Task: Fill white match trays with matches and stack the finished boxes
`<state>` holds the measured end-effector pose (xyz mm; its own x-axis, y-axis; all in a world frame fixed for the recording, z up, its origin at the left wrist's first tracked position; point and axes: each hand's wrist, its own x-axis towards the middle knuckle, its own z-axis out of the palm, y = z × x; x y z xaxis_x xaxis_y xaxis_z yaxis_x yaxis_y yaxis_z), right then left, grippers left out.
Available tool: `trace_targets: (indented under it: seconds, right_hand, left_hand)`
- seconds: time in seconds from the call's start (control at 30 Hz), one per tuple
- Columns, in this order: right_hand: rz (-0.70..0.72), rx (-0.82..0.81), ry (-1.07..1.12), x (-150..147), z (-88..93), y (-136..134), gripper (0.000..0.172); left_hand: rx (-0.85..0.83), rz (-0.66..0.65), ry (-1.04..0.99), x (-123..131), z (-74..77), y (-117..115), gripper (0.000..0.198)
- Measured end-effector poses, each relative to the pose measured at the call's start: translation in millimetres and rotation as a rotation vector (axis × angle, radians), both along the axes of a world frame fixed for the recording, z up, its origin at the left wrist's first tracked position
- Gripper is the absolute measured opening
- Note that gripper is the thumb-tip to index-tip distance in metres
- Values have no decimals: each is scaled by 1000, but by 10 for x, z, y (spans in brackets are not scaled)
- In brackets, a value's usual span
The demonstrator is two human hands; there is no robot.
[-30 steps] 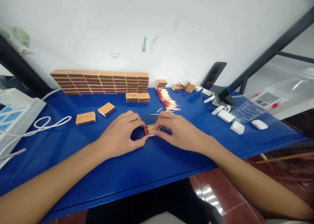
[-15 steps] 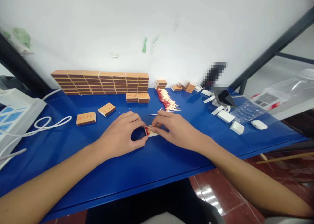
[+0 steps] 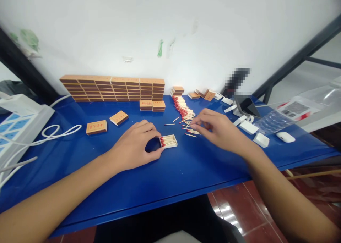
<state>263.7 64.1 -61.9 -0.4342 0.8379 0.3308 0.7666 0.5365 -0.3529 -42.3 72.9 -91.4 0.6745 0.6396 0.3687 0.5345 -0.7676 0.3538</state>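
Note:
A small white matchbox tray [image 3: 168,141] filled with red-tipped matches lies on the blue table [image 3: 165,175]. My left hand [image 3: 135,145] is curled beside it, thumb and fingertips pinching the tray's left end. My right hand [image 3: 217,127] hovers to the right over the loose end of a pile of matches [image 3: 183,110], fingers bent and reaching down to scattered matches; whether it grips any I cannot make out.
A wall of stacked orange matchboxes [image 3: 112,88] lines the back. Two loose matchboxes [image 3: 96,127] lie at left, near white cables [image 3: 48,134] and a white device [image 3: 16,122]. White empty trays [image 3: 261,139], a white mouse [image 3: 285,137] and a plastic bag [image 3: 271,121] sit at right.
My right hand has left the tray and moved right and back to the loose matches. The left hand stays on the tray, which now shows fully.

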Motion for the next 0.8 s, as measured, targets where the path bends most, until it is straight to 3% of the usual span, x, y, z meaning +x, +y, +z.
trace_targets:
  seconds: [0.13,0.37,0.6,0.8]
  right_hand:
    - [-56,-133,-45,207,-63,-13,26]
    - [-46,-222,-75,84,-132,-56,20]
    - [-54,-289,-98,60,-78,-86,20]
    - [32,-178,-55,-344,-2,-104,13]
  left_hand:
    - [-6,1,4,-9,3,-7,24]
    - [-1,-1,-11,-7,8,-10,23]
    - [-1,4,1,-8,22,-14,24]
    - [16,-2,4,-8,2,-8,24]
